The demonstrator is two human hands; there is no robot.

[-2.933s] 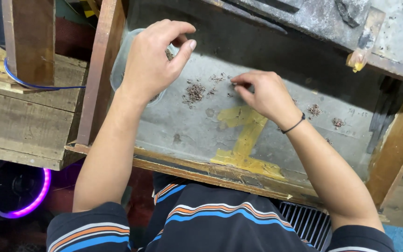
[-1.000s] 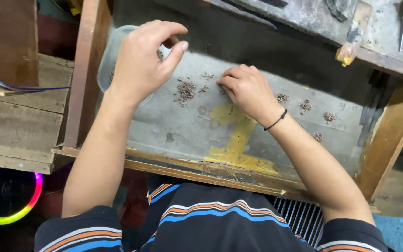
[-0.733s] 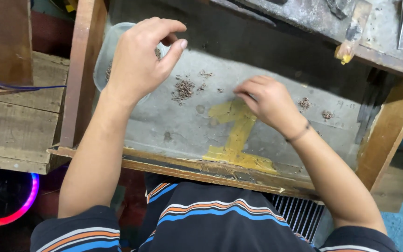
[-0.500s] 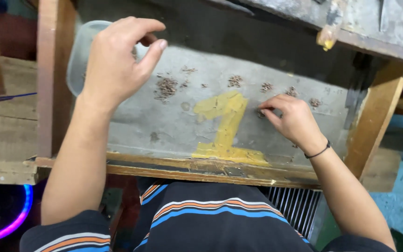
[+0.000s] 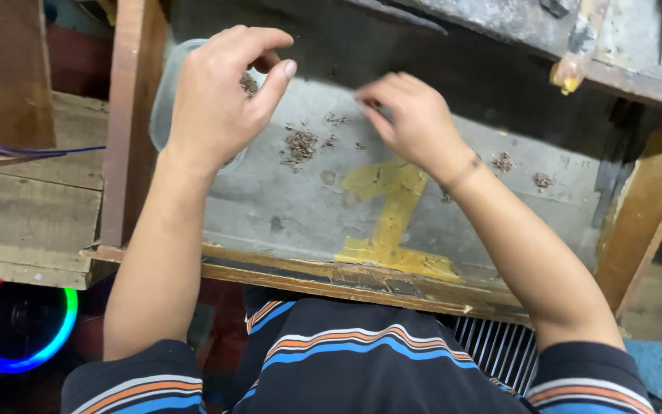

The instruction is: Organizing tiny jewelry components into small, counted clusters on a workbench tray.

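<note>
Small brown bits (image 5: 299,146) lie in a loose pile on the grey tray floor (image 5: 300,215), near its far-left part, w/ a few strays just beyond toward the far edge. More of them sit inside a clear plastic cup (image 5: 164,107) at the tray's left edge, against the wooden side rail (image 5: 133,115).

Left hand (image 5: 216,100) wraps the cup from above, fingers curled round the rim, thumb and forefinger bent toward each other over the opening; bits show in the gap betw. them. Right hand (image 5: 415,123) hovers over the tray's far middle, blurred, fingers bunched together and pointing left toward the pile; can't tell if it pinches anything.

Yellow painted mark (image 5: 392,215) runs from tray centre to the near edge, just right of the pile. Two smaller clumps of bits (image 5: 522,170) lie toward the far-right corner, well apart from the main pile.

Outside: glowing ring light (image 5: 18,328) low left, striped dark shirt (image 5: 362,360) at the near side.
</note>
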